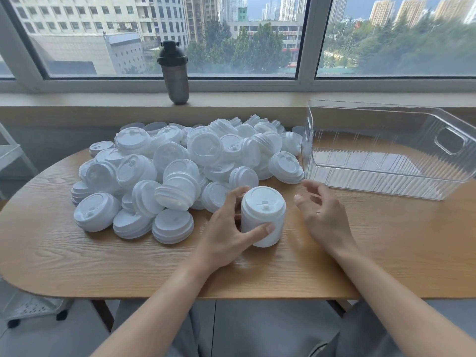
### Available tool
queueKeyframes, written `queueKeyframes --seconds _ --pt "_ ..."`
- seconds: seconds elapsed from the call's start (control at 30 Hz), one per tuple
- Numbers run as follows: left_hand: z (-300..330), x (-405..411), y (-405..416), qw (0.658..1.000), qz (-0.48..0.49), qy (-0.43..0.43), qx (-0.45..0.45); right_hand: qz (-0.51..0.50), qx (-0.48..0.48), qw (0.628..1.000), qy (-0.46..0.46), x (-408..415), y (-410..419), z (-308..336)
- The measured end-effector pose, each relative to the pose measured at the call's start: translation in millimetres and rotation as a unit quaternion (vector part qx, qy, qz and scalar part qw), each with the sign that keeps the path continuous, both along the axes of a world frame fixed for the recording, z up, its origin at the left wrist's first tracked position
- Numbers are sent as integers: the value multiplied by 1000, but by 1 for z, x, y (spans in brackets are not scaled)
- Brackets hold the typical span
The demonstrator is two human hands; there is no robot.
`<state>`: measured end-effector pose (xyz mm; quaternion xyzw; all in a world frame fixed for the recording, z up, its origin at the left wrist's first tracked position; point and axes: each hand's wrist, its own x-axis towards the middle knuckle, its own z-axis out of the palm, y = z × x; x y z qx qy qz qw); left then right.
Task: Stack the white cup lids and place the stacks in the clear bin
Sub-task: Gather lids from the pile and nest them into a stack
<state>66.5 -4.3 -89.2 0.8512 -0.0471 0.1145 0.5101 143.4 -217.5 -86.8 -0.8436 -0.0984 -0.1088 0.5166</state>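
A person seated at a wooden tabletop [77,253] steadies an upright stack of white cup lids [262,217], the left hand [231,228] wrapped around it with the thumb pressed across its near side and the fingers curled behind. The right hand [322,215] hovers just to the right of the stack, fingers loosely curled and holding nothing. Beyond the left hand, and spreading to its left, lies a large loose pile of lids [180,166], some already nested in short stacks; the clear bin [386,161] stands beyond and to the right of the right hand, with no lids visible inside. The step in hand looks to be squaring up the stack; it would go best with both hands closing on opposite sides, pressing the lids snugly together, then lifting it level so nothing slips on the way to the bin.
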Motion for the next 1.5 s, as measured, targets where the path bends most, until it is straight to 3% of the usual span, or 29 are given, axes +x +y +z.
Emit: queueKeyframes --seconds 0.17,0.37,0.53,0.73,0.97,1.2,1.5 --pt "3 3 1 999 17 -7 -48 9 -121 988 -92 36 8 -11" --pt "1 7 2 998 17 -10 -59 35 -190 968 -158 75 31 -18" --pt "0 9 4 999 13 -13 -46 6 -182 970 -164 105 48 -19" --pt "-1 11 5 999 12 -18 -39 -22 -147 984 -100 117 61 -19" --pt "-1 11 6 999 8 -18 -45 -7 -130 984 -121 113 57 -20" --pt "0 9 5 999 12 -20 -44 21 -103 982 -157 90 46 -18" --pt "1 6 4 999 11 -25 -43 -30 -111 984 -136 30 6 -22"
